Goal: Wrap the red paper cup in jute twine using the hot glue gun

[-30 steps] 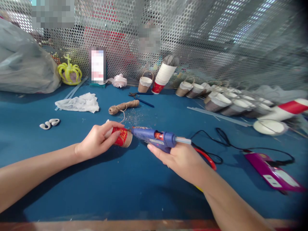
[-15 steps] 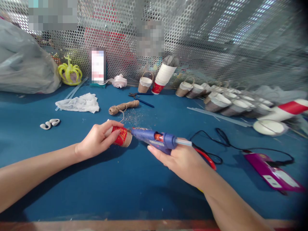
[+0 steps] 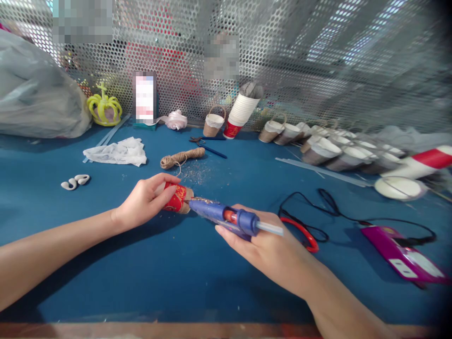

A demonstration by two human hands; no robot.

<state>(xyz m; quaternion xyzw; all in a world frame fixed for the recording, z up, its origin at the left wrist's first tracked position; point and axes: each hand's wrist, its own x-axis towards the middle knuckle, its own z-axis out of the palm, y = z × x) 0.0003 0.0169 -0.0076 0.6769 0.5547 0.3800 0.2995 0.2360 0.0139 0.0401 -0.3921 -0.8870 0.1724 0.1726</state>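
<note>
The blue counter [image 3: 155,282] is the largest thing here, a flat, firm surface to steady the forearms over; above its middle, the blue hot-glue gun [image 3: 213,212] lies in the right hand [image 3: 266,242], whose grip is wrapped around the handle, though the gun hides most of those fingers; it looks rigid and moderately light, best taken by the handle, well behind the front end, which is likely hot; the red printed paper cup [image 3: 172,197] is smaller, tipped on its side in front of the gun, and the left hand [image 3: 144,202] has its grip pinching the wall between thumb and fingers; whether the cup also rests on the counter, I cannot tell; it should be very light, thin-walled and easily dented, its printed paper perhaps a little slick, so a gentle hold near the rim suits it, clear of the brown band [image 3: 188,207] at the other end, apparently wound twine, where glue could burn; the jute twine skein [image 3: 181,157] beyond the cup looks soft and rough, easy to pinch anywhere; smallest, the translucent glue stick [image 3: 270,228] juts from the gun's rear, probably firm but slightly rubbery.
</note>
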